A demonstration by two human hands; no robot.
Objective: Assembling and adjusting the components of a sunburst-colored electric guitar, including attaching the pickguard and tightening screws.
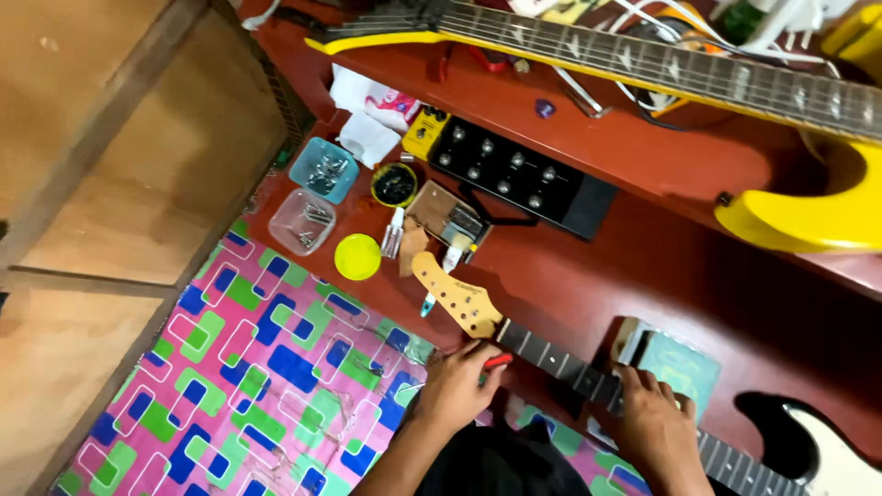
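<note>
Both hands were laid on the neck (pixel 560 363) of a black electric guitar (pixel 808 450) lying on the red floor (pixel 643 276). A small red tool (pixel 497 361) was pinched by the left hand (pixel 457 386) near the pale headstock (pixel 457 296); the right hand (pixel 654 424) was pressed flat on the frets.

Two electric guitars are here: a yellow guitar (pixel 808 197) up on the shelf and a black guitar (pixel 808 450) lying on the floor. There are two small plastic tubs of screws, a blue tub (pixel 323 170) and a clear tub (pixel 303 220). One black pedal unit (pixel 519 179), one yellow lid (pixel 357 256).
</note>
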